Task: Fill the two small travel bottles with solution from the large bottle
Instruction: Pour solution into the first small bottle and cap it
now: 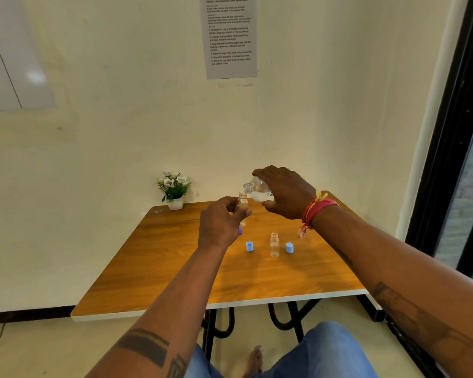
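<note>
My left hand [221, 224] grips a small clear travel bottle [242, 204] upright above the wooden table [159, 263], its mouth uncapped. My right hand [281, 192] holds the large clear bottle [258, 190] tipped on its side, neck pointing left just above the small bottle's mouth, with some liquid inside. A second small clear bottle [274, 245] stands uncapped on the table. Two light blue caps [249, 246] [289, 248] sit on either side of it. A darker blue cap [240, 231] peeks out behind my left hand.
A small white pot of artificial flowers [174, 190] stands at the table's back left by the wall. A printed sheet [230, 36] hangs on the wall above. A dark door frame [448, 159] runs along the right. My knees are below the table's near edge.
</note>
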`<state>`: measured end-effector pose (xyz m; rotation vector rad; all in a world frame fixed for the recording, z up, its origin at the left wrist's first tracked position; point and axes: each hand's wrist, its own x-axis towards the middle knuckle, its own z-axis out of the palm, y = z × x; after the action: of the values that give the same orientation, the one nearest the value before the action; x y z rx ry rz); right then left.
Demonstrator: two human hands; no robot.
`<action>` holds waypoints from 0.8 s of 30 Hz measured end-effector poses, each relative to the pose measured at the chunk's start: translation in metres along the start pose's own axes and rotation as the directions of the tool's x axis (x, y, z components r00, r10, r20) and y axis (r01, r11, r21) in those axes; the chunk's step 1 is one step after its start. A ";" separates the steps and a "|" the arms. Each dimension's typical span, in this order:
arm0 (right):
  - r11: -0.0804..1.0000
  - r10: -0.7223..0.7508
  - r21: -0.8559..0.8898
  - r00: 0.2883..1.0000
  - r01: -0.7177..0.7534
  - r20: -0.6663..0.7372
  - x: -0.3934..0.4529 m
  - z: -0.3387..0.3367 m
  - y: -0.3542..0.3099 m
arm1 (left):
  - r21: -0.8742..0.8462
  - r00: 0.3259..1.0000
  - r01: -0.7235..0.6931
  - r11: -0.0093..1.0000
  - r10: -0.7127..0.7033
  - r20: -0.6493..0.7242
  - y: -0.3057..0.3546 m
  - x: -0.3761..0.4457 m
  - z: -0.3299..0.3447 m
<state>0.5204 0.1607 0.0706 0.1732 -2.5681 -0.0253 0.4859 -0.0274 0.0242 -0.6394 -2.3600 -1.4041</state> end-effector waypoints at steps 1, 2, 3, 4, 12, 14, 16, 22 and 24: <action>1.000 0.000 -0.002 1.000 0.000 0.001 0.000 0.000 0.000 | 0.002 1.000 0.001 1.000 -0.001 0.002 0.001 0.000 0.000; 1.000 0.000 -0.003 1.000 0.000 0.001 0.000 -0.001 0.000 | 0.004 1.000 0.002 1.000 -0.002 0.003 0.001 0.000 0.000; 1.000 -0.001 -0.004 1.000 0.001 0.001 0.000 -0.001 0.000 | 0.004 1.000 0.002 1.000 -0.002 0.004 0.001 0.000 -0.001; 1.000 -0.002 -0.004 1.000 0.002 0.001 0.000 -0.001 0.000 | 0.003 1.000 0.001 1.000 -0.001 0.005 0.001 0.000 -0.001; 1.000 -0.003 -0.010 1.000 0.003 0.004 -0.002 -0.002 0.001 | 0.008 1.000 -0.006 1.000 0.006 -0.003 0.003 -0.002 0.002; 1.000 -0.003 -0.014 1.000 0.004 0.009 -0.001 -0.003 0.002 | 0.008 1.000 -0.003 1.000 0.003 0.000 0.003 -0.002 0.003; 1.000 -0.006 -0.021 1.000 0.006 0.011 -0.001 -0.003 0.002 | 0.009 1.000 0.003 1.000 -0.003 0.001 0.003 -0.001 0.004; 1.000 -0.007 -0.026 1.000 0.008 0.014 0.000 -0.003 0.005 | 0.002 1.000 0.010 1.000 -0.010 -0.002 0.004 -0.001 0.005; 1.000 -0.005 -0.023 1.000 0.005 0.013 0.000 -0.003 0.004 | 0.002 1.000 0.010 1.000 -0.010 -0.005 0.004 -0.001 0.005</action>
<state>0.5217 0.1652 0.0733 0.1710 -2.5794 -0.0580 0.4887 -0.0217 0.0243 -0.6237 -2.3640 -1.4051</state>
